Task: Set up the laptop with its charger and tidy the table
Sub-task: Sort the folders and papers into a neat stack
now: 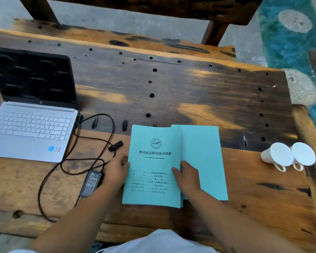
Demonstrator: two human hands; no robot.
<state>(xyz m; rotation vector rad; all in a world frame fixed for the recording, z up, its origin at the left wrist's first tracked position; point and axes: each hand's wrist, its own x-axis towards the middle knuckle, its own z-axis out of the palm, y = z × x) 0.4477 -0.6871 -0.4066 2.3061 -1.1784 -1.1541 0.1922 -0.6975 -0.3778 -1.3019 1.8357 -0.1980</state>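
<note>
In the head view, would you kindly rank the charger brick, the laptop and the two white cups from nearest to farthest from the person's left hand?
From the left hand:
1. Charger brick: just to its left, almost touching.
2. Laptop: farther left, open.
3. White cups: far right, lying on their sides.

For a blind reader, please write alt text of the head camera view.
Two hands, left hand and right hand, hold teal booklets on a wooden table. An open laptop with its charger lies left; two white cups lie tipped at right.

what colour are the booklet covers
Light teal covers, with dark print on the front; head view.
</note>
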